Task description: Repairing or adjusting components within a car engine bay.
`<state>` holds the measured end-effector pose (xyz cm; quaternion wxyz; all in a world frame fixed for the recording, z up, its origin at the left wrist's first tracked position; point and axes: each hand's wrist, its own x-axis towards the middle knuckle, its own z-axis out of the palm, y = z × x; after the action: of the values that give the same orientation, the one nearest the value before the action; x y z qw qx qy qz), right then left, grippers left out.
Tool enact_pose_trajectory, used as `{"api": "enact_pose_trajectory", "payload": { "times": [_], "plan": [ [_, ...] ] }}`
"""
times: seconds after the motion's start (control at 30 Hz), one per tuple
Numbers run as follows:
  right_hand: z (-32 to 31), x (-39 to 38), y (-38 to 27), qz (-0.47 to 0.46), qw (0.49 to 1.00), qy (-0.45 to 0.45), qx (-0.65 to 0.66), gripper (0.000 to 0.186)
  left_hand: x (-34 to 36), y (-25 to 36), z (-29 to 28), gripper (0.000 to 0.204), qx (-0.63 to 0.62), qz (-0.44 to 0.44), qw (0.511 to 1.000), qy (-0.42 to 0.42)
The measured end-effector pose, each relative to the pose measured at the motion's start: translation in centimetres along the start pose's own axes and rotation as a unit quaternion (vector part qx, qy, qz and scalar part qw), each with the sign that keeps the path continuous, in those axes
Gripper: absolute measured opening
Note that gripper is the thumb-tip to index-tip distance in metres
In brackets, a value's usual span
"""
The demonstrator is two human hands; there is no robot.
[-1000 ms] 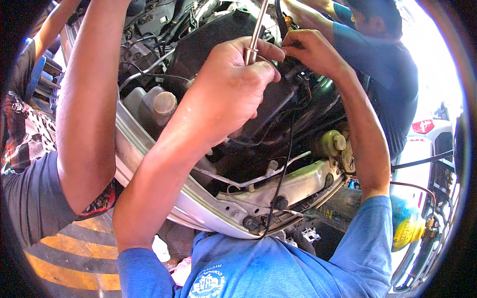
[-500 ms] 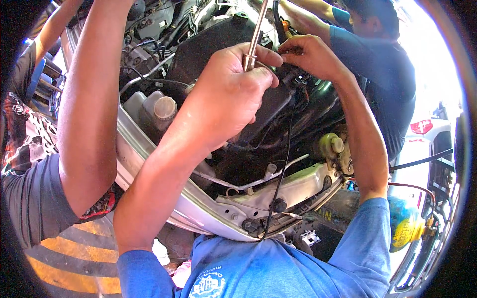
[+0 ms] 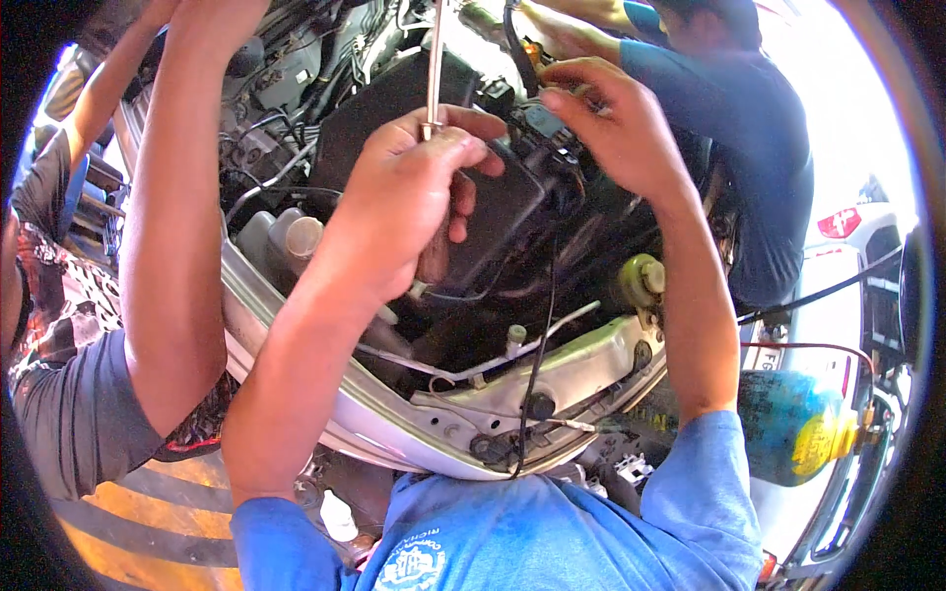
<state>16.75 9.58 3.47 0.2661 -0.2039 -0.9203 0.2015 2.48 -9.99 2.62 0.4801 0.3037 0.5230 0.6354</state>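
Note:
My left hand (image 3: 409, 182) is closed around a screwdriver (image 3: 434, 74). Its metal shaft points up and away from me, and the brown handle shows below my palm. The index finger and thumb reach forward, apart from each other. My right hand (image 3: 616, 123) hovers over the right side of the engine bay with thumb and index finger parted. Its other fingers are curled, and I cannot see whether something small sits behind them. Just below that hand are a dark connector (image 3: 542, 123) and wiring. A large black cover (image 3: 394, 108) lies beneath my left hand.
A co-worker's arm (image 3: 172, 227) reaches in at left; another person in dark blue (image 3: 739, 128) leans in at right. A capped reservoir (image 3: 298, 234) and a thin metal pipe (image 3: 473, 374) edge the bay. A blue and yellow cylinder (image 3: 798, 428) lies at lower right.
My hands have moved apart; their fingertips were almost touching before. The left hand has shifted left with the screwdriver, and the right hand's thumb and index finger have opened.

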Motion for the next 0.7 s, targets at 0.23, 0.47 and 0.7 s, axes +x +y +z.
{"api": "enact_pose_trajectory", "payload": {
  "times": [0.23,0.47,0.7],
  "plan": [
    [2.1,2.3,4.3,-0.072,0.990,-0.081,-0.089,0.021,0.3,0.1,0.2,0.025,0.005,-0.033,0.999,0.012],
    [3.3,2.8,4.1,-0.047,0.989,-0.091,-0.105,0.019,0.3,-0.2,0.0,0.026,0.019,-0.011,1.000,0.006],
    [3.3,3.5,4.1,-0.067,0.982,-0.134,-0.117,0.019,1.7,1.2,-0.3,0.026,0.068,0.009,0.997,-0.025]
  ]
}}
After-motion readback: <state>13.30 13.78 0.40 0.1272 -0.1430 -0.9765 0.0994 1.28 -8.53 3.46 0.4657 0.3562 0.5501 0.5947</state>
